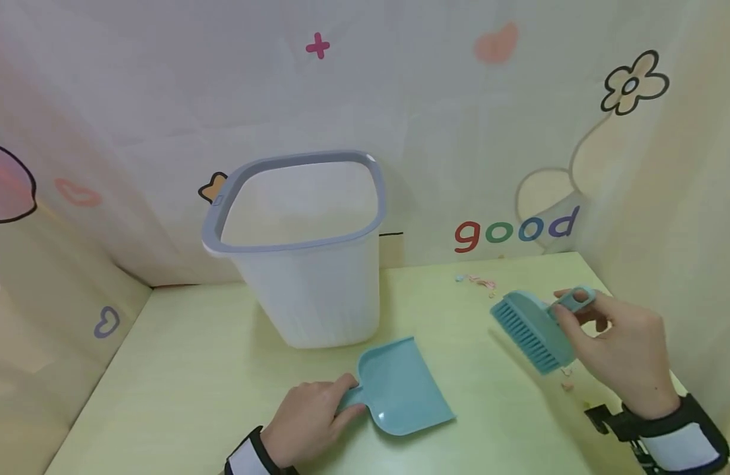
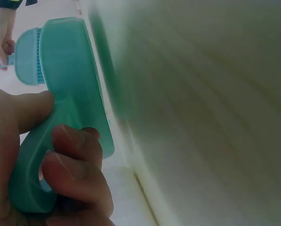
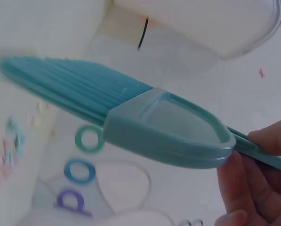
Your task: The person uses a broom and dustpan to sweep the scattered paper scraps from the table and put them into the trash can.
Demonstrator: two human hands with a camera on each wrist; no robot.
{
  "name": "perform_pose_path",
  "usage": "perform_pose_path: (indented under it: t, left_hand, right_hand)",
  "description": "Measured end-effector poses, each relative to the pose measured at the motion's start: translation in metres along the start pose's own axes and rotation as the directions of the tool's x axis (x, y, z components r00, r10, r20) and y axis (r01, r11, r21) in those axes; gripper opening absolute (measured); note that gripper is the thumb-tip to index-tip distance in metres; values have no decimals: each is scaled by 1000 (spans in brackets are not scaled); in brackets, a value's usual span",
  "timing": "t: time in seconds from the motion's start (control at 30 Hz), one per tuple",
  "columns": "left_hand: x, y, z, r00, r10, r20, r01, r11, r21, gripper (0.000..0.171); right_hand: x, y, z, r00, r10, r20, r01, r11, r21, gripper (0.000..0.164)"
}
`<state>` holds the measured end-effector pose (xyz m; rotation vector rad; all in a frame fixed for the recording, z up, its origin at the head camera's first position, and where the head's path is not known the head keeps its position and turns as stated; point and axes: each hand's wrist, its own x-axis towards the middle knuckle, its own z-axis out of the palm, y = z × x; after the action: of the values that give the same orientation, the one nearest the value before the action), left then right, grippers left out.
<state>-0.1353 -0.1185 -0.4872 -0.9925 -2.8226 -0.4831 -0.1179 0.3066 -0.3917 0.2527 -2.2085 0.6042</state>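
My left hand [image 1: 311, 415] grips the short handle of a teal dustpan [image 1: 400, 389], whose flat pan points right just over the table. In the left wrist view the thumb and fingers wrap round the dustpan's handle [image 2: 60, 113]. My right hand [image 1: 623, 343] pinches the handle of a teal hand brush [image 1: 534, 330], held above the table with its bristles [image 3: 79, 84] facing down and left. Small pink and blue scraps [image 1: 480, 282] lie on the table beyond the brush. A few more bits [image 1: 567, 386] show beside and below it.
A tall white bin [image 1: 317, 297] with a grey-blue rim stands at the back, left of centre, behind the dustpan. The pale yellow-green table [image 1: 181, 369] ends against a printed cloth backdrop [image 1: 400, 99] at the rear and sides.
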Motion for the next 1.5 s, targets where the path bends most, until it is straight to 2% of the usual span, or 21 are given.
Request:
perform_pose_path:
  t: [0.1, 0.23, 0.33, 0.4, 0.5, 0.6, 0.7, 0.77, 0.8, 0.87, 0.97, 1.07, 1.27, 1.43, 1.5]
  left_hand:
    - [-1, -2, 1, 1000, -21, 20, 21, 1000, -5, 35]
    - [-2, -4, 0, 999, -38, 36, 38, 999, -18, 35]
    - [-3, -5, -1, 997, -44, 61, 46, 998, -36, 35]
    - [-3, -5, -2, 995, -46, 86, 50, 997, -51, 35]
    - [-3, -5, 0, 992, -48, 118, 57, 996, -70, 35]
    - [-2, -5, 2, 989, -54, 138, 65, 995, -76, 35]
    - [-2, -4, 4, 987, -53, 151, 67, 994, -85, 35]
    - [-2, -2, 6, 986, -51, 160, 66, 994, -92, 35]
    - [-2, -1, 6, 986, -47, 162, 63, 993, -95, 35]
    - [-1, 0, 7, 986, -42, 163, 58, 994, -97, 34]
    - [-1, 1, 8, 989, -29, 147, 43, 995, -90, 33]
    - [-2, 2, 9, 988, -29, 150, 43, 995, -90, 32]
    - [-3, 3, 9, 985, -36, 170, 54, 994, -99, 32]
    - [-1, 2, 5, 990, -39, 136, 53, 994, -100, 31]
    - [1, 1, 3, 992, -41, 120, 53, 994, -99, 30]
  right_hand:
    - [8, 9, -13, 1000, -17, -14, 15, 992, -123, 21]
    - [11, 14, -24, 999, -25, 20, 30, 956, -291, 16]
    - [10, 15, -26, 999, 16, 50, 5, 921, -389, 19]
    - [7, 14, -25, 994, 84, 77, -42, 901, -433, 25]
    - [1, 14, -23, 965, 216, 151, -120, 870, -477, 30]
    - [-4, 15, -21, 912, 326, 251, -170, 854, -492, 30]
    - [-8, 14, -16, 862, 354, 363, -167, 874, -457, 29]
    - [-11, 12, -12, 856, 331, 398, -153, 896, -417, 28]
    - [-12, 10, -9, 860, 311, 405, -142, 907, -396, 28]
    - [-15, 5, -2, 888, 261, 379, -124, 929, -349, 29]
    - [-20, -3, 10, 937, 174, 302, -85, 955, -285, 31]
    - [-24, -11, 20, 965, 124, 230, -72, 972, -225, 29]
    - [-22, -18, 22, 994, 48, 103, -34, 990, -137, 21]
    - [-9, -11, 12, 1000, 5, -4, -5, 1000, -29, 24]
    - [-3, -6, 7, 999, -4, -40, 3, 1000, -28, 26]
